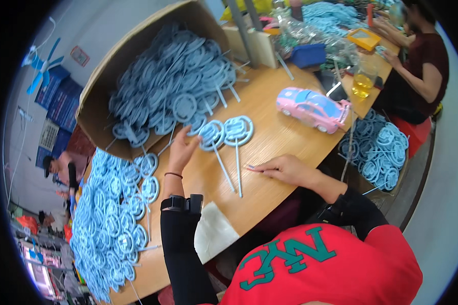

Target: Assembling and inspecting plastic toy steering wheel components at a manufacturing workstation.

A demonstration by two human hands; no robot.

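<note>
Blue plastic wheel-shaped parts on long stems fill this bench, and the biggest store of them is the tipped cardboard box (pixel 104 96) at the far left, spilling rings toward the middle of the wooden table (pixel 275 132). Next in size is the loose heap (pixel 112 218) along the near left edge, and another batch sits in a bin (pixel 379 147) to the right, below the table edge. A pink and blue toy car (pixel 314 109) stands at the far right of the table.

Two single parts (pixel 224 134) lie side by side just in front of the box mouth, stems pointing near. The left hand (pixel 180 150) reaches to them with fingers spread and apart, touching the left ring, gripping nothing. The right hand (pixel 285 169) rests flat, fingers together, beside the stem ends.

To do this well, I would judge it best to pinch one ring at its rim and lift it clear, so the stems do not tangle.
</note>
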